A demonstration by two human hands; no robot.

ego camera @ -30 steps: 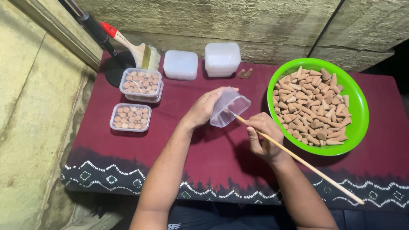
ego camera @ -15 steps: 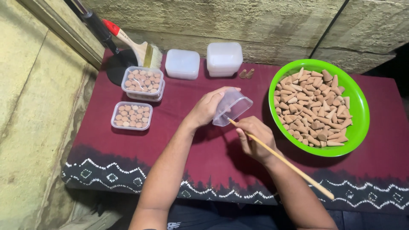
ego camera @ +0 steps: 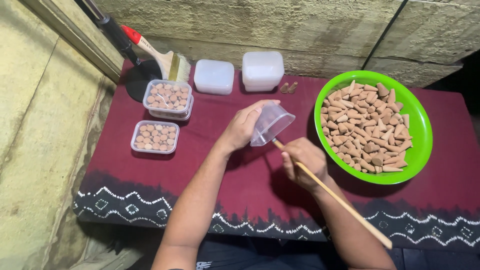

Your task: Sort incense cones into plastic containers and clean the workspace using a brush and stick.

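Left hand (ego camera: 245,127) gripping an empty clear box (ego camera: 271,123), tilted, at table centre; right hand (ego camera: 305,160) closed on a long stick (ego camera: 332,195), tip at the box mouth. Two filled boxes (ego camera: 160,115) at 9 o'clock, done; green bowl (ego camera: 372,127) at 3 o'clock heaped with cones, much left. Spare boxes (ego camera: 262,71) and brush (ego camera: 160,57) at 12. Maroon cloth on table (ego camera: 240,190), rough stone wall behind.

Maroon patterned cloth (ego camera: 210,175) carries two filled clear tubs (ego camera: 167,97) (ego camera: 155,136) of brown cones at left, a paintbrush (ego camera: 160,55), white lid stacks (ego camera: 214,76) (ego camera: 263,71), and two loose cones (ego camera: 288,88) beside them.
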